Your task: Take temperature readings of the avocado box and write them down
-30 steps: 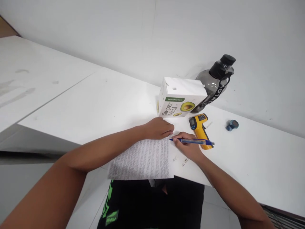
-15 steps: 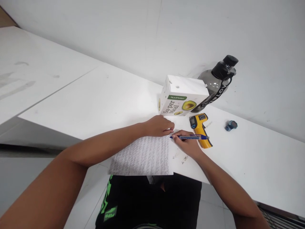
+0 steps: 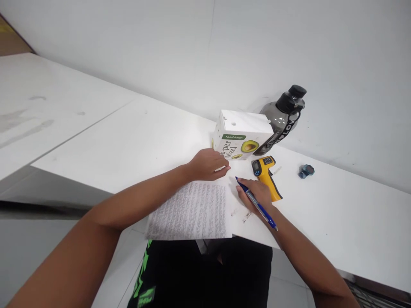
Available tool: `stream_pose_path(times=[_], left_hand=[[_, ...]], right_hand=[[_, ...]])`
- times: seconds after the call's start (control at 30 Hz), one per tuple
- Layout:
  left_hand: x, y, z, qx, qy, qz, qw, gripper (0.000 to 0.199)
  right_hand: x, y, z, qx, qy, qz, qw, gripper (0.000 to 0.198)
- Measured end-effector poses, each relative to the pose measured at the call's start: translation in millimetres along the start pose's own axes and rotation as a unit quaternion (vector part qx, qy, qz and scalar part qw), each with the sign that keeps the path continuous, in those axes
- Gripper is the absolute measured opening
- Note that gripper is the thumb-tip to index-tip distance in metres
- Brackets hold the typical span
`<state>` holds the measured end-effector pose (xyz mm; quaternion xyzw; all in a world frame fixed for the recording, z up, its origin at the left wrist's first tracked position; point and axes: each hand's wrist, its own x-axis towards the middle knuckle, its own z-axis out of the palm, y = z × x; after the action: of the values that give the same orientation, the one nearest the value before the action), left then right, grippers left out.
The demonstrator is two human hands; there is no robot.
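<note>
Head view, from left to right: a white table [image 3: 135, 141] runs across the scene below a white wall [image 3: 257, 42], and a second white surface [image 3: 38, 107] lies at the far left, parted from it by a thin seam. Nearer the middle, a sheet of paper [image 3: 192, 211] covered in lines of handwriting lies on the table's near edge, its lower part hanging over the edge above dark clothing with green print [image 3: 144, 278]. The left hand [image 3: 207, 164] rests palm down at the sheet's top right corner, fingers curled loosely and holding nothing, just in front of a white carton [image 3: 240, 137] printed with an avocado. Just right of the sheet, the right hand [image 3: 257, 194] lies on the bare table, its fingers closed around a blue pen [image 3: 256, 203]; the pen's tip points up and to the left, off the paper, and its far end slants down over the wrist. A yellow infrared thermometer [image 3: 266, 175] lies touching or just behind that hand. Behind the carton stands a dark grey water bottle [image 3: 282, 113] with a black cap and strap. Farther right, well apart, sits a small blue object [image 3: 306, 171], too small to tell what it is
</note>
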<state>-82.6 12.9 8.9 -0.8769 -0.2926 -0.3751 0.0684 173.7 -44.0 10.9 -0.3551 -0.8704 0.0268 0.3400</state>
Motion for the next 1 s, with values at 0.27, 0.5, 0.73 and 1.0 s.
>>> stream_pose_path(times=[0.27,0.5,0.73,1.0], left_hand=[[3.9,-15.6,7.3,-0.054,0.151,-0.311,0.937,0.112],[11.4,-24.0,0.3,-0.213,0.028,-0.438,0.873,0.117],[14.2,-21.0,-5.2,-0.311,0.001,-0.478,0.822,0.090],[15.5,-22.4,-5.5,-0.276,0.028,-0.474,0.836,0.073]], right_hand=[[7.0,-5.1,13.3,-0.039,-0.156,0.039,0.986,0.056],[11.9,13.4,-34.3,-0.256,-0.092,0.243,0.931,0.039],[18.0,24.7,-58.5,-0.151,-0.204,0.427,0.868,0.053],[5.7,-3.1,-52.4,0.180,-0.117,0.210,0.954,0.059]])
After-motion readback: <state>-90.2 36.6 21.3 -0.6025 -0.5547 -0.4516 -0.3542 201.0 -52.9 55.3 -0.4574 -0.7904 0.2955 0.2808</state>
